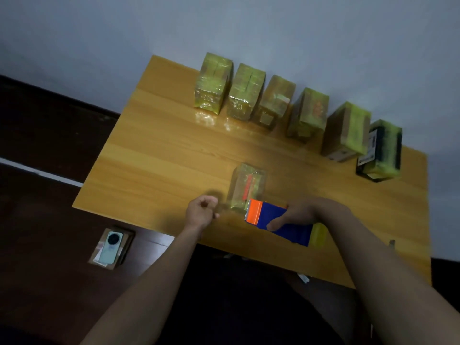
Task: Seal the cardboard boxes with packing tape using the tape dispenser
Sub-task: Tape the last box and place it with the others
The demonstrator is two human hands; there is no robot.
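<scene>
A small cardboard box (pixel 246 185) wrapped in yellowish tape stands on the wooden table (pixel 154 155) just beyond my hands. My right hand (pixel 296 215) grips the blue tape dispenser (pixel 288 227), whose orange toothed end (pixel 254 211) sits against the box's near side; a yellow tape roll (pixel 318 234) shows at its rear. My left hand (pixel 201 212) hovers left of the box with fingers curled; whether it pinches a strip of clear tape is too blurred to tell.
Several taped boxes stand in a row along the table's far edge, from one at the left (pixel 214 83) to a dark one at the right (pixel 379 150). A phone (pixel 110 246) lies on a small box on the dark floor, left of the table.
</scene>
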